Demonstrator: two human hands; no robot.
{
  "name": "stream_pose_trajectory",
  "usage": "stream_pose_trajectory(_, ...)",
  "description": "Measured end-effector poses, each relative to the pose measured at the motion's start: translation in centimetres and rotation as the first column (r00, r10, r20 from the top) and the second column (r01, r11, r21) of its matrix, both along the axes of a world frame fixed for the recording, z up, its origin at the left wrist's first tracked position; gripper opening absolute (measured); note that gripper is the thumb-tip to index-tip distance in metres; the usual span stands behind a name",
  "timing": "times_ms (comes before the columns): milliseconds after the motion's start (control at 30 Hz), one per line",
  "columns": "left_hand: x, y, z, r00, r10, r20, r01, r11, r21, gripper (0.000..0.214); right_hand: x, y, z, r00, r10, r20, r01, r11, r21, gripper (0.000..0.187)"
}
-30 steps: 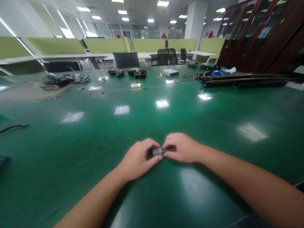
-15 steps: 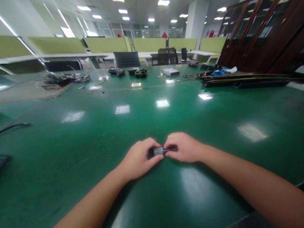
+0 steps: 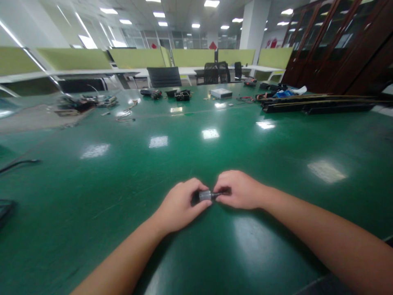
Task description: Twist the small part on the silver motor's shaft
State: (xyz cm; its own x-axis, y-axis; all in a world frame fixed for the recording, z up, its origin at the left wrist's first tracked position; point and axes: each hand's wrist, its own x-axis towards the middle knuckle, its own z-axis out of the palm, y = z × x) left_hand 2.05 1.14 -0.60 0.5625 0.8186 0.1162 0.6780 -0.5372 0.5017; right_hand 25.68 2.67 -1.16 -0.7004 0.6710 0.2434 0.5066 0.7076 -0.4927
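Note:
A small grey metallic cylinder point(image 3: 205, 196) lies sideways between the thumb and fingers of my left hand point(image 3: 179, 208), low over the green table or resting on it; I cannot tell which. From its right end a thin dark piece point(image 3: 216, 194) sticks out. My right hand point(image 3: 241, 191) pinches that piece between thumb and index finger, with its other fingers curled. The left end of the cylinder is hidden in my left palm, in shadow. Its exact kind is too small and blurred to make out.
The glossy green table point(image 3: 129, 172) spreads all around. Long black rails point(image 3: 322, 105) lie at the back right, and a flat grey-white box point(image 3: 221, 94) at the back centre. Electronic parts point(image 3: 89, 101) and cables point(image 3: 125, 119) are at the back left. A black cable point(image 3: 20, 162) enters from the left edge.
My right hand has shifted very slightly right and up, with a little more of the thin dark piece showing. My left hand and the cylinder stay almost in place.

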Motion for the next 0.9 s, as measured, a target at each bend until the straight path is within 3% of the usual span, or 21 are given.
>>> stream_pose_trajectory(900,-0.4,-0.1,-0.2,1.000,0.001,0.006,-0.001,1.000,-0.007,0.021,2.2,0.6,0.9,0.995,-0.026,0.092,0.037,0.992,-0.118,0.009)
